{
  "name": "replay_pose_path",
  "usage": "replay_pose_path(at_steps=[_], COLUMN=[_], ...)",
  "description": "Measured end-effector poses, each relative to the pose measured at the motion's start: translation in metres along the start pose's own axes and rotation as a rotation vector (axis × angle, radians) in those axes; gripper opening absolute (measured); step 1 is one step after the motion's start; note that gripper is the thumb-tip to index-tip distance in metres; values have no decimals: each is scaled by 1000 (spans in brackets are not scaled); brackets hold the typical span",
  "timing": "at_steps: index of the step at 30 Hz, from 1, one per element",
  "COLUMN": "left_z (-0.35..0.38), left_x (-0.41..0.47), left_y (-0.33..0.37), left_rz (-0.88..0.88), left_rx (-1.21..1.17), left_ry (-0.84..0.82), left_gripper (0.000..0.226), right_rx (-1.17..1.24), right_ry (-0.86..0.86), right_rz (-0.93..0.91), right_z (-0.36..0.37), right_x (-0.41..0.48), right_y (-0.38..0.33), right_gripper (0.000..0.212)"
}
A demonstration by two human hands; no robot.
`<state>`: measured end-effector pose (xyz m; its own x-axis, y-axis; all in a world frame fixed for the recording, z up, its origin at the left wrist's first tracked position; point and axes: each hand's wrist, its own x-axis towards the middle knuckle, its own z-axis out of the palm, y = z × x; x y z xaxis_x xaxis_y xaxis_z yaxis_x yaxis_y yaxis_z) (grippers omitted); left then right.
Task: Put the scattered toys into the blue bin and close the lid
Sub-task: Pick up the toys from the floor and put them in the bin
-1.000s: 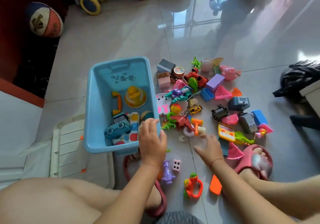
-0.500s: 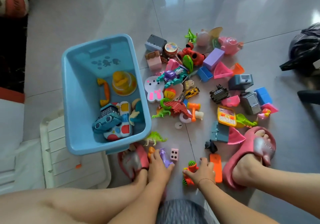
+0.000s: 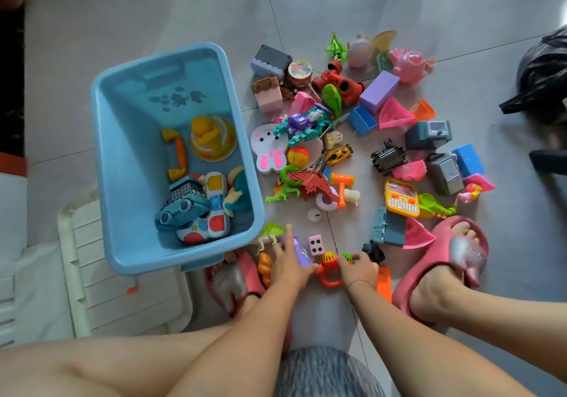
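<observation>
The blue bin stands open on the tiled floor at left, with several toys inside, among them a blue car and a yellow stacking toy. Scattered toys cover the floor to its right. My left hand grips a purple figure near the bin's front corner, its index finger stretched toward a green dinosaur. My right hand closes on an orange rattle. A pink die lies between the hands.
The white slatted lid lies under and beside the bin at left. My feet in pink slippers rest on either side of the hands. An orange flat piece lies by my right wrist. A black bag sits far right.
My left hand left the bin's rim and dropped to the purple figure. My right hand pulled back from the pile and closed on the orange rattle. The view tilted downward.
</observation>
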<state>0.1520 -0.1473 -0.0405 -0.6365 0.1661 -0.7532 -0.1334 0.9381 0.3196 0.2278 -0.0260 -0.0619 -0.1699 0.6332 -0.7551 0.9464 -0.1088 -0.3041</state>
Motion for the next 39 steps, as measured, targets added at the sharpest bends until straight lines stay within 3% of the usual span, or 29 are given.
replay_pose_path(at_steps=[6,8,12,14,18,21,24,26,28,31,35,39], left_z=[0,0,-4,-13,-48,-100,-163,-198,-220,-234,-206,-132], left_x=[9,8,-6,-19,-56,-83,-92,-85,-73,-64,-64,-72], left_y=[4,3,8,18,54,72,56,29,3,-13,2,25], left_rz=[43,50,87,172,383,477,475,376,278,248,306,362], left_rx=[-12,-74,-194,-262,-427,-613,-723,-746,-819,-918,-940,-652], left_ry=[-65,-42,-45,-14,124,345,741,921,937,805,658,835], left_gripper=[88,78,78,78,77,77,76,76,79,90,90,52], right_rx=[-130,-99,76,235,580,694,687,681,651,569,426,269], right_ry=[-173,-226,-360,-292,45,53,-121,-255,-382,-494,-335,-145], right_rz=[-147,-160,-99,-110,-192,-363,-575,-679,-732,-771,-783,-655], right_z=[0,-1,-15,-31,-78,-93,-81,-61,-39,-18,-32,-54], right_x=[3,7,5,4,-8,-40,-93,-129,-156,-168,-142,-86], right_y=[4,6,-3,-15,-66,-118,-166,-192,-209,-220,-206,-151], right_gripper=[62,53,39,32,25,25,28,25,24,31,42,40])
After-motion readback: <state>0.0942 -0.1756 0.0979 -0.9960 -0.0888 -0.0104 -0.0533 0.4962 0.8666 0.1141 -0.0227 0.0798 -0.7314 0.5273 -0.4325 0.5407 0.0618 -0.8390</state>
